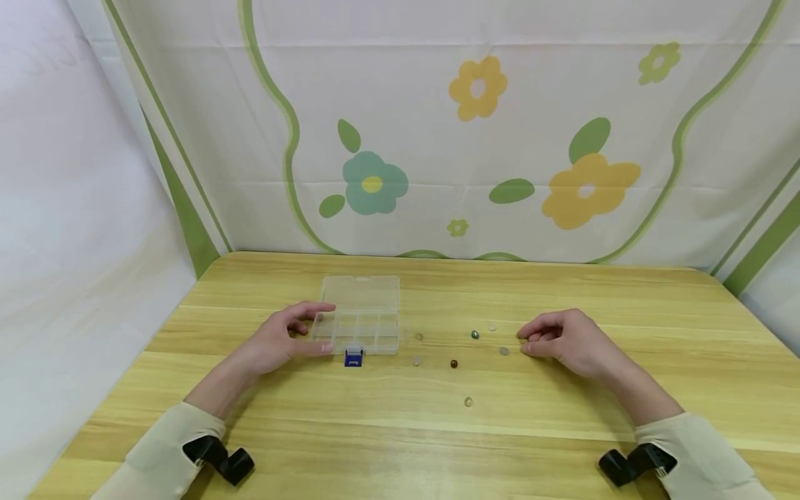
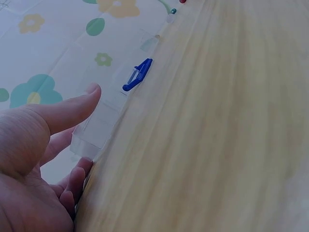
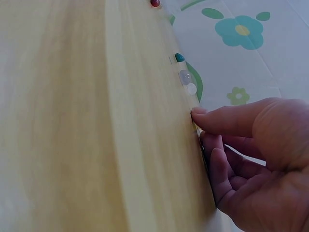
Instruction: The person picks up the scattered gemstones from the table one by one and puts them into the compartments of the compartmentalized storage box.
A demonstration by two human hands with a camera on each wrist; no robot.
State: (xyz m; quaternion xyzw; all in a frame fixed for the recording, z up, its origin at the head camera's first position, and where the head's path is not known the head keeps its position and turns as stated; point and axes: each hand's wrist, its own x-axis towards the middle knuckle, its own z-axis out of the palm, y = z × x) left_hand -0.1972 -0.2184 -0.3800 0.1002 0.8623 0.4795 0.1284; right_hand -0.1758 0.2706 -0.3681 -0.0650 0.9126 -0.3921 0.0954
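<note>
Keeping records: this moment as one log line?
left hand: holding open clear compartment box; right hand: at tabletop, grasp unclear; beads: between hands

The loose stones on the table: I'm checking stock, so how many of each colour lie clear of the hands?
Reddish-brown stone: 1
Dark teal stone: 1
Pale or clear stones: 5
Total: 7

Small piece point(image 1: 522, 341) in right hand point(image 1: 571, 342), indistinct

One compartment box point(image 1: 387, 332), one blue clasp point(image 1: 353, 359), seven loose small pieces point(image 1: 454, 363), two wrist cameras point(image 1: 239, 467), one table point(image 1: 375, 437).
</note>
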